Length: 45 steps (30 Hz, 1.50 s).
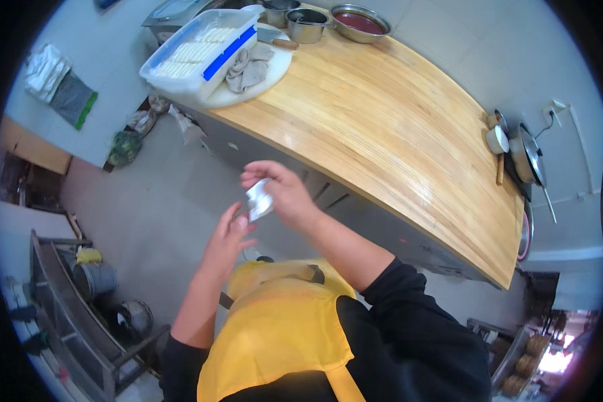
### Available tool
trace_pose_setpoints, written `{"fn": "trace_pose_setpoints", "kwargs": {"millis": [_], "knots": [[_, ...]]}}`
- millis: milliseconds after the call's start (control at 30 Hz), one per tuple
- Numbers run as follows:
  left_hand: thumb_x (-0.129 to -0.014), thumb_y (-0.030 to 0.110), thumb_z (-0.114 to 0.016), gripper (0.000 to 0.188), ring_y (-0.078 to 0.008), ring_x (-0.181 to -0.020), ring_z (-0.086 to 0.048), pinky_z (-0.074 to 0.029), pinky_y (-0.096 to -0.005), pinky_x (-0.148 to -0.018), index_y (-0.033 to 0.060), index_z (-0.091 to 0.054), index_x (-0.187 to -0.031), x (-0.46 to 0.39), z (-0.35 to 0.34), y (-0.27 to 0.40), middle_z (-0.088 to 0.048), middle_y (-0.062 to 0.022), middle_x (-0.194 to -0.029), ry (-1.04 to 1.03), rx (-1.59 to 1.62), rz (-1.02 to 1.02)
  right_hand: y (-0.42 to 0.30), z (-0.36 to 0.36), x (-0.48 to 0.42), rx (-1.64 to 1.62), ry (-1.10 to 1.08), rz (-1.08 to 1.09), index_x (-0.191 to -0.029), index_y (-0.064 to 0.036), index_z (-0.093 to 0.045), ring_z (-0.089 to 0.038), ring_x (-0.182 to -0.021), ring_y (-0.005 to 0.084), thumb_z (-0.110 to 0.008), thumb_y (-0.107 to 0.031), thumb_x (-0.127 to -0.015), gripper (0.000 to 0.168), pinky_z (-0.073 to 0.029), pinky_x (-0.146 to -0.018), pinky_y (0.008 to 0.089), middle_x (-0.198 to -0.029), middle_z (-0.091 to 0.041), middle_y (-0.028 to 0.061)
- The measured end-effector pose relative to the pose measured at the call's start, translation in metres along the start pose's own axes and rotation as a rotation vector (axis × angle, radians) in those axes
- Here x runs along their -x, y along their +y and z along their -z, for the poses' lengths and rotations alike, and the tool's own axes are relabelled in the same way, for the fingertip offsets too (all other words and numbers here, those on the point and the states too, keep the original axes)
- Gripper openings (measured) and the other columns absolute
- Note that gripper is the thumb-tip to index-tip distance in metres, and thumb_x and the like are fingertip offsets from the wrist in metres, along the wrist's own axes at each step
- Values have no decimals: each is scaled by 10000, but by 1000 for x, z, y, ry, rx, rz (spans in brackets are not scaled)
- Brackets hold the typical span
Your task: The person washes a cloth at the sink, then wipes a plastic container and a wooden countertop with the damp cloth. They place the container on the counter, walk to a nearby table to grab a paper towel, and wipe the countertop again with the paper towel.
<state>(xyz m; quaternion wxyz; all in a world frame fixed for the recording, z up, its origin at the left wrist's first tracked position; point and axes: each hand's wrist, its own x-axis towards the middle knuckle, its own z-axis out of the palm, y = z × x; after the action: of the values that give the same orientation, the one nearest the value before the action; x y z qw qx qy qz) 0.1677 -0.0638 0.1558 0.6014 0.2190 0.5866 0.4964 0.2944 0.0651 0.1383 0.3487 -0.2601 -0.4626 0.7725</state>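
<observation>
A small crumpled white paper or tissue (260, 200) is held in my right hand (287, 193), out in front of the yellow apron (281, 326). My left hand (225, 238) is just below it with the fingers spread. Its fingertips are close to the paper's lower corner; I cannot tell whether they touch it. Both hands are over the floor, beside the front edge of the wooden worktop (382, 130).
On the worktop's far left, a plastic tub (186, 55) of white dough strips, a grey cloth (248, 68) and a knife (284, 44) rest on a round white board (276, 75). Metal pots (305, 32) and a bowl of red liquid (360, 22) stand behind. A lidded pan (527, 153) occupies the right end.
</observation>
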Motion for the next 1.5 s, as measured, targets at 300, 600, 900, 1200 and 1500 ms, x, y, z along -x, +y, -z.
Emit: {"fn": "trace_pose_setpoints", "kwargs": {"millis": [300,600,900,1200,1500], "knots": [[-869,53,-626,215,-145,-898,-587,-501,-314,-794,42,-508,-1048,-59,40,72,-583,-55,-1005,-202,144,-53,-16,-44,-19,575,250,158,-1153,-25,-598,-584,-974,149,-553,-67,-856,304,-464,-859,294,-1069,-629,78],[-889,76,-592,217,-157,-901,-575,-485,-311,-784,34,-502,-1082,-118,1,95,-574,-61,-993,-240,133,-4,-11,15,-20,-267,408,-123,-981,-18,-597,-568,-793,123,-563,-68,-868,128,-471,-712,262,-876,-608,41],[-920,195,-604,419,-124,-935,-552,-443,-283,-806,39,-442,-1273,-199,-73,113,-572,-60,-1098,-363,146,-11,-27,84,-50,-155,705,-4,-1024,-25,-559,-551,-805,121,-514,-94,-904,146,-454,-691,256,-877,-581,44],[-889,28,-591,336,-152,-987,-583,-476,-306,-842,16,-488,-1209,-237,-98,105,-589,-60,-1105,-323,-146,55,-41,110,-65,128,609,-2,-1062,-14,-555,-518,-649,121,-555,-211,-915,246,-431,-589,273,-730,-565,61],[-925,108,-555,409,-137,-976,-544,-460,-277,-831,-10,-445,-1301,-247,-107,125,-562,-94,-1131,-200,-202,-19,-1,164,-71,257,995,-69,-1013,22,-603,-597,-698,234,-594,-315,-898,356,-478,-661,349,-788,-632,149]]}}
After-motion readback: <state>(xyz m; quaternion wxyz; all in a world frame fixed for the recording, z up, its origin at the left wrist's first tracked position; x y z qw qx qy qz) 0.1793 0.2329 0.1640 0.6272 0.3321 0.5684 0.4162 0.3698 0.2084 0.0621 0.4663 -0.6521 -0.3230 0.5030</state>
